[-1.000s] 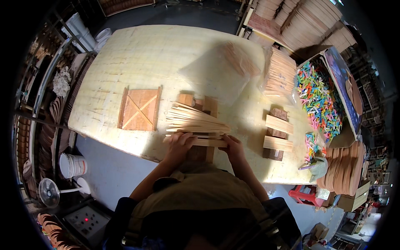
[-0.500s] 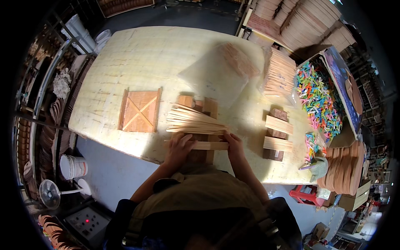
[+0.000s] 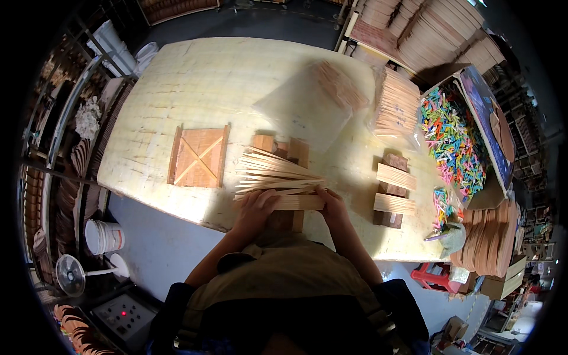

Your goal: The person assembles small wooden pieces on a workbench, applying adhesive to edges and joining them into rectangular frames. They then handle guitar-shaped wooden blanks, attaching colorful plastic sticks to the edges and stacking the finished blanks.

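Thin pale wooden strips lie fanned out before me, spread at their left ends and drawn together at the right. Along their near side runs a flat, even row of strips. My left hand is closed over the left end of this row, its fingertips on top. At the other end, my right hand pinches the strips' gathered right ends between thumb and fingers. Beneath the strips stand brown wooden blocks, partly covered. My palms hide both ends of the row.
To the left lies a wooden frame with a crossed brace. Two strip bundles rest across a block on the right. Beyond are a clear plastic bag, a bagged strip stack and a box of colourful clips.
The gap between the fan and the near row has closed, and strips now slant across it. The near row looks wider. Both hands stay in nearly the same place.
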Demonstrator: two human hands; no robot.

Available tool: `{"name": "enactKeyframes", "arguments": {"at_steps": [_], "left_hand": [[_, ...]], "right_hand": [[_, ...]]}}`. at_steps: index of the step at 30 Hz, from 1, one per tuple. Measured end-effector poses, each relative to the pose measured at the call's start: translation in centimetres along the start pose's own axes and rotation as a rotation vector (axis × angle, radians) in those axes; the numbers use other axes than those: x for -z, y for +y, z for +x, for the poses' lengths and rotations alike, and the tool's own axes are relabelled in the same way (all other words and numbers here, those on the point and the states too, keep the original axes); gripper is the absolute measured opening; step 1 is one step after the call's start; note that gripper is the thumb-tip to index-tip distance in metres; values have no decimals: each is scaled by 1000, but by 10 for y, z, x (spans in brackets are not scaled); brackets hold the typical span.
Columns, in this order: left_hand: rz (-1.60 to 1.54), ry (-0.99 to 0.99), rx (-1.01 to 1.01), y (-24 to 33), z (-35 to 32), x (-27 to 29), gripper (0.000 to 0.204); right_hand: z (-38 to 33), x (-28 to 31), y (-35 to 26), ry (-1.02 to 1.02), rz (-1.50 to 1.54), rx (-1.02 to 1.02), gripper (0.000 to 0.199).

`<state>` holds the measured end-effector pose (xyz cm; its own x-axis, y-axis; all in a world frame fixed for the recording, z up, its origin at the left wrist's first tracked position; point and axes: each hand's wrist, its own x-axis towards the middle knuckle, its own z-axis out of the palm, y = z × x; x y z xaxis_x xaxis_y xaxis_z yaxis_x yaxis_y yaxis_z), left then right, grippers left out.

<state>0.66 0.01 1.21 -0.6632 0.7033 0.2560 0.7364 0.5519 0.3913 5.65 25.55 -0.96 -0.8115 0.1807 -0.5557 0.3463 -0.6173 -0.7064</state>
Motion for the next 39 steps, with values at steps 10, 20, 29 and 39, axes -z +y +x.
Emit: {"name": "enactKeyframes", "arguments": {"at_steps": [10, 20, 29, 39], "left_hand": [[111, 10, 18, 5, 0, -2, 53], [235, 28, 7, 3, -4, -9, 53], [418, 200, -23, 3, -8, -21, 52], [147, 85, 31, 10, -5, -12, 46]], "right_hand": [[-1, -7, -2, 136, -217, 92, 28], [2, 1, 7, 168, -116, 175, 25], [14, -9, 18, 303, -69, 326, 23], [-5, -14, 16, 347, 153, 253, 20]]}}
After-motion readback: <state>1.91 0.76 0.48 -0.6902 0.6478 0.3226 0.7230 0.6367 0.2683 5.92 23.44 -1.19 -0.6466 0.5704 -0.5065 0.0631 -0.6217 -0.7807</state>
